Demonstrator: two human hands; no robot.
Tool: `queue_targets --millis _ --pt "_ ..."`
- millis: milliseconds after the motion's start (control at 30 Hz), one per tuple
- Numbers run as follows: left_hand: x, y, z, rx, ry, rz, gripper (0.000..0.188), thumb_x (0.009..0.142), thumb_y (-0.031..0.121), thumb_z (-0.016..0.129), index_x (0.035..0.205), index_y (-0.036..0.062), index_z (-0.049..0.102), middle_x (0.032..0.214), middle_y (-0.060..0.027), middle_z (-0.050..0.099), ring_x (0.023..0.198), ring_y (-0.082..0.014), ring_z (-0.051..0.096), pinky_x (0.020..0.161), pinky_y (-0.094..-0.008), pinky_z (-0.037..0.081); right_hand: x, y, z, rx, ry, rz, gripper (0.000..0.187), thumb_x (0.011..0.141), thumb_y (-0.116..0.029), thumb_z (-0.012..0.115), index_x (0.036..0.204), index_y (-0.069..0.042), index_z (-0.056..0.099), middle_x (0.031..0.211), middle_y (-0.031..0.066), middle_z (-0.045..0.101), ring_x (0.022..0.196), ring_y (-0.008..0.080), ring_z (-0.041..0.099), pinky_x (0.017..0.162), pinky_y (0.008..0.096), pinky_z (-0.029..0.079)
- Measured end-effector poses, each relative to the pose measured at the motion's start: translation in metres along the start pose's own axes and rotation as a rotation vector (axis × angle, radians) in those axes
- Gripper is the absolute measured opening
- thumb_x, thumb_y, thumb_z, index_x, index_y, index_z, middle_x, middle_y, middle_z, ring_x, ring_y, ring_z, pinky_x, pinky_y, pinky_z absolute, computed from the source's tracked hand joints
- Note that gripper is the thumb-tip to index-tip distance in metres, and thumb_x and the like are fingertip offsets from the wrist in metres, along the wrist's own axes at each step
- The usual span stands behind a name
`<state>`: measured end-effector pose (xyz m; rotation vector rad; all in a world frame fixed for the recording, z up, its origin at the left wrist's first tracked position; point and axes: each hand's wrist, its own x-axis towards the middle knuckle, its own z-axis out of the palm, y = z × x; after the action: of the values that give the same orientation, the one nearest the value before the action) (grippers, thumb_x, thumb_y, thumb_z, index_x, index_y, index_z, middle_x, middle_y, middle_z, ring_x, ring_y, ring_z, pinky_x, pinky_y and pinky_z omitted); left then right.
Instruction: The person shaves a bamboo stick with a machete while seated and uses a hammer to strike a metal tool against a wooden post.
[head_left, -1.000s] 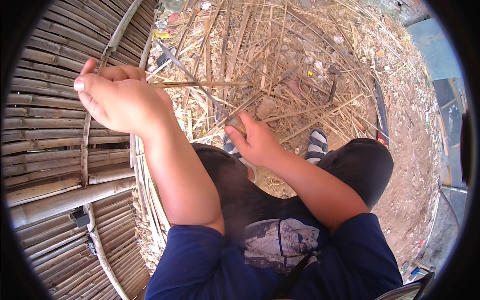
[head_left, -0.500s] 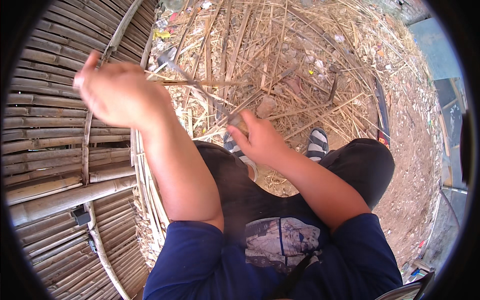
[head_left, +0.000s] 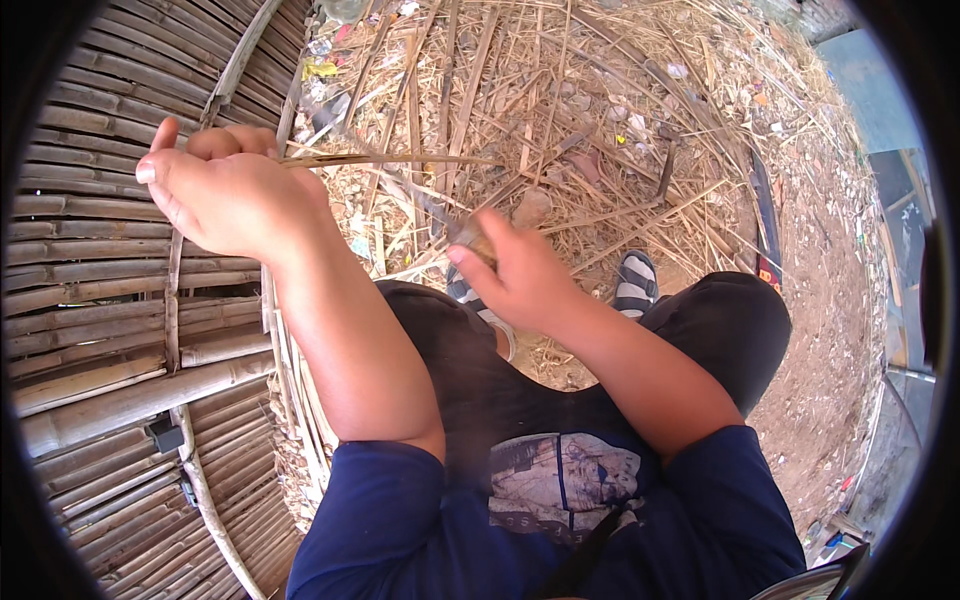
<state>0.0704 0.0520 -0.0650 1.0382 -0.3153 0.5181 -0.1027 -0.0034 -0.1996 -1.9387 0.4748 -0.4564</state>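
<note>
Left hand point(head_left: 225, 200) fingers pinching thin bamboo strip point(head_left: 400, 159), right hand point(head_left: 515, 275) fingers wrapped around knife handle point(head_left: 470, 237) below it

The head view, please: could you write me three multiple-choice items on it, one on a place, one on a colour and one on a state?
1. Where is the bamboo panel?
A. On the person's left
B. On the person's right
C. Across the knees

2. What colour are the sleeves?
A. Red
B. Dark blue
C. White

3. How does the left hand stand to the thin strip?
A. Open and clear of it
B. Closed on one end of it
C. Flat on the ground

Answers: 1 A, the slats fill the left side. 2 B, both upper arms show dark blue cloth. 3 B, the strip runs out from the closed fingers.
</note>
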Motion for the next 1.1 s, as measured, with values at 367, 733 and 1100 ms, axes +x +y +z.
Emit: queue_targets --millis 367,733,1100 --pt "-0.008 0.004 0.003 0.027 -0.041 0.0 0.041 0.11 0.034 0.028 0.113 0.0003 0.052 0.06 0.0014 0.029 0.055 -0.0134 0.024 0.054 -0.032 0.027 0.019 0.129 0.021 0.175 0.09 0.528 0.046 0.102 -0.045 0.052 0.109 0.0 0.062 0.08 0.0131 0.065 0.075 0.0292 0.064 0.069 0.0399 0.049" --pt "-0.006 0.004 0.004 0.096 0.04 -0.011 0.047 0.111 0.039 0.025 0.112 0.0005 0.052 0.058 0.0015 0.029 0.053 -0.0134 0.024 0.053 -0.0321 0.028 0.003 0.045 0.043 0.107 0.026 -0.042 0.039 0.101 -0.033 0.057 0.114 0.003 0.054 0.072 0.0167 0.064 0.063 0.0316 0.065 0.062 0.0401 0.05" --pt "0.005 -0.005 -0.008 0.034 0.027 0.033 0.049 0.111 0.041 0.021 0.111 0.0022 0.051 0.058 0.002 0.029 0.053 -0.0139 0.022 0.051 -0.0314 0.026 0.001 -0.012 0.001 0.194 0.068 -0.129 0.039 0.099 -0.035 0.061 0.104 0.003 0.056 0.072 0.021 0.064 0.067 0.0405 0.066 0.061 0.0453 0.049"
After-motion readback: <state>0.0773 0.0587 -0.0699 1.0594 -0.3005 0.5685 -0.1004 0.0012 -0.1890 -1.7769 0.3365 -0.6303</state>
